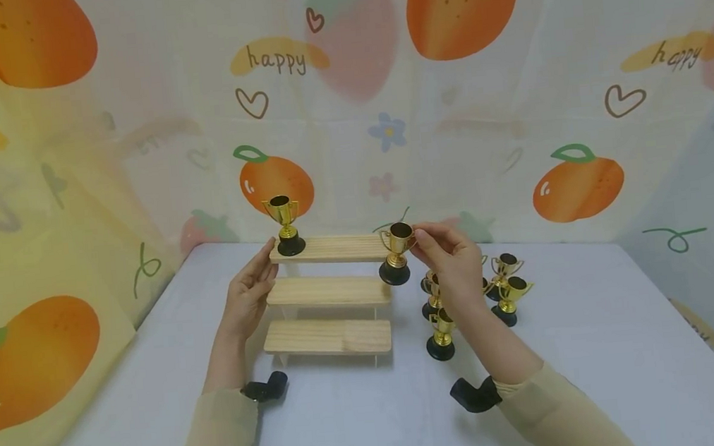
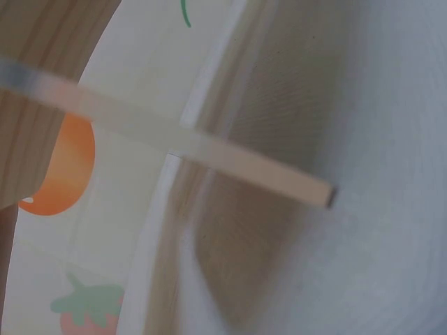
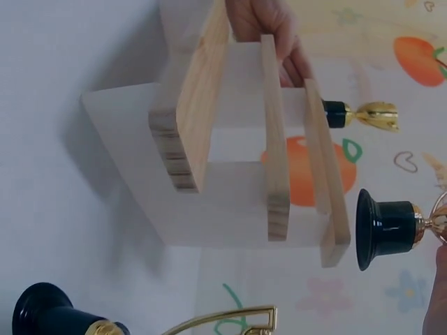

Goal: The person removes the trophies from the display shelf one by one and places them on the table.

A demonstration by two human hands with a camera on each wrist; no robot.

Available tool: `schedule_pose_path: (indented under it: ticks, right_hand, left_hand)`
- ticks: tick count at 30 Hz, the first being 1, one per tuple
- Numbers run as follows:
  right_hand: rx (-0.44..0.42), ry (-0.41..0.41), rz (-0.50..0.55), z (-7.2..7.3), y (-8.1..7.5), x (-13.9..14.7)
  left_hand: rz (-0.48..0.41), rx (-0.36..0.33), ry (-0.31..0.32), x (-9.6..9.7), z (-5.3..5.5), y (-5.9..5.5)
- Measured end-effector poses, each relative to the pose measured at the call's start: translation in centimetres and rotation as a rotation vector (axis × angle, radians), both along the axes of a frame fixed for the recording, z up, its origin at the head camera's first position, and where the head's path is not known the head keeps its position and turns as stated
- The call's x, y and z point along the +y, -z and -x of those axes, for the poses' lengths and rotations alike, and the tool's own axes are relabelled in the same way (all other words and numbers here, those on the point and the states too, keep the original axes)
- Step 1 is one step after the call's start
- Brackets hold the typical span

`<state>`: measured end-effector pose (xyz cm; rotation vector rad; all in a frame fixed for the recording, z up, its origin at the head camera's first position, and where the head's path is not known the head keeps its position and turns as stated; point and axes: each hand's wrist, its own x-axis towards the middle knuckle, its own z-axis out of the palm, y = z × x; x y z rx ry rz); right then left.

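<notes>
In the head view, my right hand [image 1: 452, 261] pinches a small gold trophy cup [image 1: 399, 239] by its side handle. The cup is upright, its black base by the right end of the top tier; the right wrist view shows this base [image 3: 387, 228] just above that tier's level. My left hand [image 1: 249, 289] holds the left side of a three-tier wooden display stand [image 1: 328, 335], fingers at the top tier and thumb beside the middle one. Another trophy [image 1: 288, 229] stands on the left end of the top tier.
Several more trophies [image 1: 441, 336] stand on the white-covered table [image 1: 349, 422] right of the stand, partly hidden behind my right hand and forearm. A printed fabric backdrop [image 1: 350, 138] hangs behind the table. Clear legs [image 2: 265, 174] hold up the tiers.
</notes>
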<state>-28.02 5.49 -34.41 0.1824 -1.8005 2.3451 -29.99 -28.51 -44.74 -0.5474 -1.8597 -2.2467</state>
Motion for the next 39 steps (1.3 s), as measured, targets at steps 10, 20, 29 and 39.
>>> schedule_pose_path:
  ticks: [10,20,29,39]
  right_hand:
    - [-0.003,0.033,0.022,-0.7,0.3,2.2]
    - [-0.033,0.067,0.067,-1.4,0.6,4.5]
    - [-0.065,0.116,0.124,-2.1,1.2,6.7]
    - [-0.071,0.178,0.156,-2.5,2.7,8.5]
  left_hand:
    - [-0.002,-0.002,0.004,-0.1,0.0,0.1]
    - [-0.022,-0.001,0.018,-0.1,-0.1,-0.1]
    - [-0.028,0.003,0.015,-0.1,0.0,0.0]
    - [-0.036,-0.005,0.001,0.0,0.0,-0.1]
